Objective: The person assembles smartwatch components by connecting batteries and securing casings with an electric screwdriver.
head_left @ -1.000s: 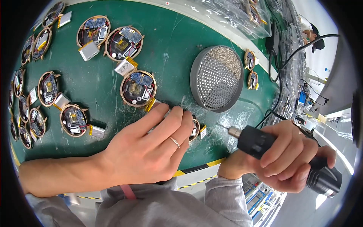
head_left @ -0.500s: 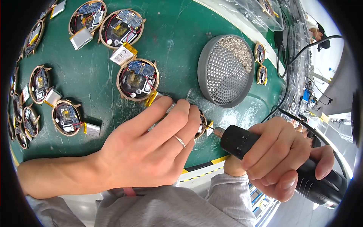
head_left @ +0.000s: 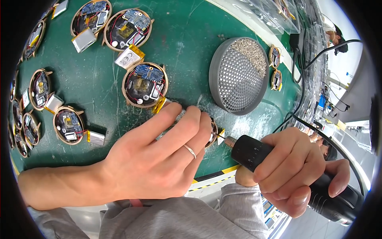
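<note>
My right hand (head_left: 292,171) is wrapped round a black electric screwdriver (head_left: 248,152), whose thin bit points left. The bit's tip reaches the right edge of a round watch case (head_left: 213,133), beside a small yellow and white tab (head_left: 221,136). Curled over that case, my left hand (head_left: 163,155) grips it and hides most of it; a ring shows on one finger. Just beyond my left fingertips lies another open watch case (head_left: 145,84) with a blue circuit board, red wires and a battery pouch partly under my fingers.
A round grey perforated tray (head_left: 232,89) holds many small screws (head_left: 252,53). More open watch cases with battery pouches (head_left: 129,30) lie across the left of the green table (head_left: 179,47). Two small ones (head_left: 275,67) lie right of the tray. A black cable (head_left: 318,129) runs behind my right hand.
The screwdriver and my right hand have tilted very slightly, the rear end dropping a little. My left hand stays over the watch case.
</note>
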